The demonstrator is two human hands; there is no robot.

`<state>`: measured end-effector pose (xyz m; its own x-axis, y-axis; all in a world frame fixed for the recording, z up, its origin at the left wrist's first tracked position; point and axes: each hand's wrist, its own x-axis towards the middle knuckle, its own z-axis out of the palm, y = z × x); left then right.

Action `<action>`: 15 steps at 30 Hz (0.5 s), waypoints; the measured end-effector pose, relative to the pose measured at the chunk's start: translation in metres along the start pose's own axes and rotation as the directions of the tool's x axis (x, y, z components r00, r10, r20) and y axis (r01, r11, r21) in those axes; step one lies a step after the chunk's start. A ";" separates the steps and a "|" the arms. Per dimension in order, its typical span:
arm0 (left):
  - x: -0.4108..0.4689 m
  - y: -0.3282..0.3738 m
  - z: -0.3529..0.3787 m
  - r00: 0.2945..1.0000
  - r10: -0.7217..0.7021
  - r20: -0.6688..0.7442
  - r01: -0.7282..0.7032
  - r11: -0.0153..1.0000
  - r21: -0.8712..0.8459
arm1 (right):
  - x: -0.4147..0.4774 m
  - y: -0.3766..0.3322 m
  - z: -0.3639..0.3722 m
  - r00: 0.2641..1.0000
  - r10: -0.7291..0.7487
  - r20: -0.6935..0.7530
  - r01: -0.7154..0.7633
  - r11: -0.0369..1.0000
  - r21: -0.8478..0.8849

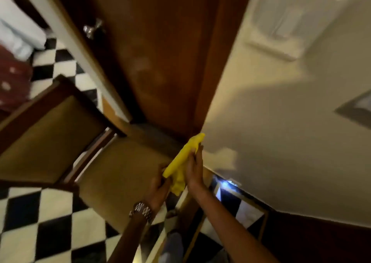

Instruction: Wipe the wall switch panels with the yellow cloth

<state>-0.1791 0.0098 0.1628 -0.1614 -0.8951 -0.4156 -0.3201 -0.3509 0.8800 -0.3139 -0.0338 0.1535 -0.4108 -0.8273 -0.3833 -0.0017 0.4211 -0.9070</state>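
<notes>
Between my two hands I see the yellow cloth (181,162), bunched into a long roll. My left hand (159,182) grips its lower end with curled fingers, a metal watch (143,211) on that wrist. My right hand (194,170) lies flat and open-fingered against the cloth's side, pressing it. Up and to the right of the right hand, well apart, the wall switch panel (281,19) sits blurred on the cream wall (281,132). Above both hands stands a brown wooden door (160,62); left of the left hand is a wooden chair (60,126) on checkered floor (40,222).
</notes>
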 end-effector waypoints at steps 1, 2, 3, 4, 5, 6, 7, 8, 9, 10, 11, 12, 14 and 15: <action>0.012 -0.030 -0.011 0.997 -0.074 -0.038 0.071 0.995 -0.070 | 0.010 0.027 0.027 1.000 -0.017 0.017 0.019 0.995 -0.096; 0.022 -0.050 -0.018 0.987 -0.148 -0.061 0.139 0.982 -0.130 | 0.017 0.044 0.042 0.998 -0.052 0.029 0.057 0.981 -0.186; 0.033 -0.084 -0.027 0.971 -0.219 -0.092 0.199 0.963 -0.183 | 0.026 0.071 0.064 0.994 -0.088 0.059 0.101 0.950 -0.296; 0.044 -0.126 -0.037 0.946 -0.290 -0.145 0.257 0.943 -0.212 | 0.035 0.105 0.089 0.984 -0.131 0.119 0.170 0.887 -0.430; 0.053 -0.163 -0.044 0.918 -0.352 -0.184 0.307 0.922 -0.235 | 0.042 0.134 0.102 0.965 -0.154 0.213 0.246 0.815 -0.525; 0.063 -0.205 -0.052 0.881 -0.421 -0.217 0.369 0.897 -0.244 | 0.053 0.169 0.115 0.941 -0.118 0.318 0.289 0.768 -0.572; 0.068 -0.243 -0.057 0.842 -0.483 -0.240 0.427 0.869 -0.251 | 0.064 0.199 0.123 0.900 -0.110 0.422 0.382 0.665 -0.641; 0.073 -0.277 -0.061 0.821 -0.514 -0.248 0.457 0.853 -0.252 | 0.074 0.226 0.125 0.841 -0.100 0.531 0.489 0.559 -0.669; 0.076 -0.310 -0.065 0.817 -0.520 -0.250 0.463 0.849 -0.254 | 0.086 0.259 0.129 0.791 -0.059 0.610 0.562 0.465 -0.684; 0.081 -0.333 -0.069 0.818 -0.518 -0.250 0.470 0.852 -0.228 | 0.091 0.274 0.130 0.740 -0.002 0.672 0.628 0.360 -0.690; 0.085 -0.349 -0.069 0.807 -0.528 -0.263 0.489 0.848 -0.203 | 0.097 0.289 0.128 0.687 0.083 0.722 0.704 0.170 -0.690; 0.086 -0.358 -0.069 0.801 -0.537 -0.265 0.508 0.843 -0.175 | 0.102 0.289 0.127 0.656 0.135 0.743 0.748 0.016 -0.664; 0.091 -0.341 -0.070 0.780 -0.563 -0.273 0.571 0.819 -0.055 | 0.109 0.278 0.121 0.551 0.173 0.816 0.832 -0.036 -0.554; 0.094 -0.323 -0.070 0.756 -0.580 -0.304 0.620 0.784 0.045 | 0.112 0.260 0.120 0.524 0.188 0.830 0.851 -0.067 -0.522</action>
<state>-0.0250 0.0195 -0.1447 0.3477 -0.5564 -0.7546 -0.3927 -0.8173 0.4217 -0.2512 -0.0611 -0.1461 0.5415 -0.6632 -0.5167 -0.8248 -0.5380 -0.1739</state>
